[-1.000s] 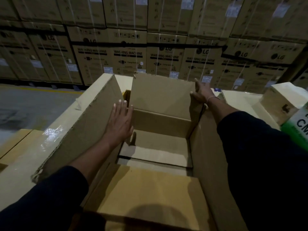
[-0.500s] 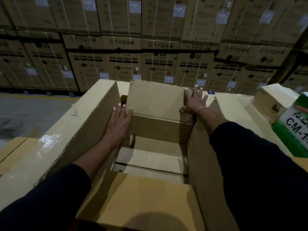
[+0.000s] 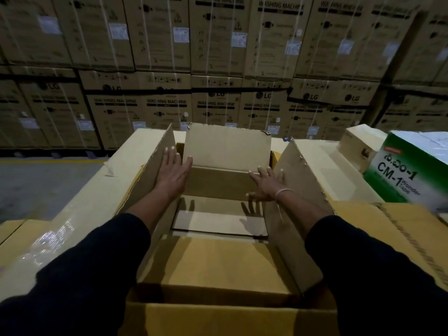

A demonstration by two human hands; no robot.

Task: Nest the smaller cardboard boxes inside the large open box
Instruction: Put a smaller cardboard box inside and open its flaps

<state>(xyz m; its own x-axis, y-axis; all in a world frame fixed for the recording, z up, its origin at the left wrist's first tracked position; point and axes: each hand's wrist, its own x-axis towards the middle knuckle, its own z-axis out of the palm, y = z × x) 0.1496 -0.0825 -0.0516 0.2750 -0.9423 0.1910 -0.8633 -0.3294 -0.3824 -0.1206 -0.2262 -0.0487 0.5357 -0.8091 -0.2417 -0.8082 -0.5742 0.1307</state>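
A large open box [image 3: 218, 258] of plain brown corrugated cardboard fills the middle of the view, its four flaps standing up, the side flaps with ragged, perforated edges. Inside it the floor shows two flat bottom flaps meeting along a dark seam, paler at the far end and a warmer yellow-brown near the person. The left hand [image 3: 172, 171] lies flat, fingers straight and together, against the inner face of the left flap [image 3: 155, 170], its thumb reaching towards the upright far flap [image 3: 228, 144]; it holds nothing. The right hand [image 3: 265, 184] hovers inside the box just beside the right flap [image 3: 300, 180], fingers spread and straight, gripping nothing, a thin pale band on the wrist; its shadow falls on the box floor. Both forearms wear dark sleeves. The box sits among glossy, tape-wrapped cartons. To the right stands a green and white carton [image 3: 409, 173] printed "CM-1". Behind rises a wall of strapped washing machine cartons [image 3: 218, 69].
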